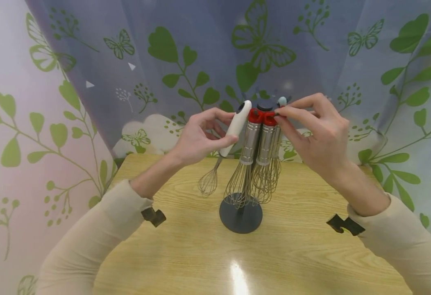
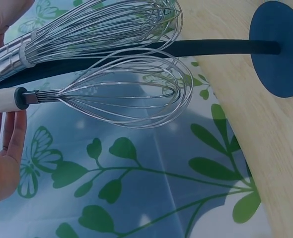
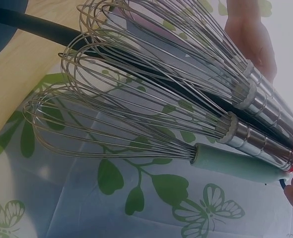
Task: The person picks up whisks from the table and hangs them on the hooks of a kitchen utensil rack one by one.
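Observation:
My left hand (image 1: 197,133) holds a small whisk by its white handle (image 1: 234,128), thumb in front and fingers behind. The whisk tilts, its wire loops (image 2: 126,91) pointing down. Just to its right, metal-handled whisks with red ends (image 1: 266,145) hang from a dark whisk stand (image 1: 241,223). The right hand (image 1: 320,135) pinches the red end of the nearer right one at the stand's top. Behind that, a whisk with a mint-green handle (image 3: 236,161) hangs too, its tip by the right fingers. The hook itself is mostly hidden by those fingers.
The stand's round base rests on a light wooden table (image 1: 171,254), toward its back edge. A patterned curtain (image 1: 208,49) with green leaves and butterflies hangs right behind. Dark clips (image 1: 153,216) sit at both sleeve cuffs.

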A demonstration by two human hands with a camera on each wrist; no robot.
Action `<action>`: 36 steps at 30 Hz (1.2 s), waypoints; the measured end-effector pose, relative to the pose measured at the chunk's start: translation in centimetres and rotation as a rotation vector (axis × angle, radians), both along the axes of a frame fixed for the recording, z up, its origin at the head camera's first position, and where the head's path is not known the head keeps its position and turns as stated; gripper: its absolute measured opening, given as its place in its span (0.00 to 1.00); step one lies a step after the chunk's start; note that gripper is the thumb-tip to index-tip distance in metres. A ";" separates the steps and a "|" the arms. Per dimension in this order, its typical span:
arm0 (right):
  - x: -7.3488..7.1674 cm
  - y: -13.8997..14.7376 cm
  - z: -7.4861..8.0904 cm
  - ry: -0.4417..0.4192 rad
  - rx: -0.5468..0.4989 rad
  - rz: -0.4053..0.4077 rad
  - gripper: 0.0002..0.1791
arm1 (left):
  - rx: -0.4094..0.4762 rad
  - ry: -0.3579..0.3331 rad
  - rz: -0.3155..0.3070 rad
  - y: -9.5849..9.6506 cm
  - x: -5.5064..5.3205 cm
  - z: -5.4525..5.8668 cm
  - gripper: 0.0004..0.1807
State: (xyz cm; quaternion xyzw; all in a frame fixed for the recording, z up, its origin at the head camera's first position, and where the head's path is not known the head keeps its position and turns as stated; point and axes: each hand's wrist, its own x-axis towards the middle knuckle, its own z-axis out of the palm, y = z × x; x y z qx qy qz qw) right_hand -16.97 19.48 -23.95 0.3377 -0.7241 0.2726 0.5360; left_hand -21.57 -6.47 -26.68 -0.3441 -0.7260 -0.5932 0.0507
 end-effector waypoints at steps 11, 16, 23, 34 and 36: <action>0.0 0.0 0.0 -0.003 0.002 0.010 0.06 | 0.032 0.014 0.004 0.4 0.2 -0.5 0.19; 0.0 0.1 0.0 0.001 0.003 0.007 0.07 | 0.055 0.014 -0.006 0.7 0.2 -0.6 0.20; 0.0 0.2 -0.1 -0.010 0.005 0.014 0.09 | 0.092 0.006 -0.007 1.0 0.0 -1.0 0.21; -0.1 0.2 -0.1 -0.027 -0.010 0.022 0.06 | 0.111 0.024 0.006 1.2 0.0 -1.3 0.22; -0.1 0.2 -0.1 -0.030 -0.010 0.020 0.06 | 0.114 0.027 0.010 1.3 0.0 -1.3 0.22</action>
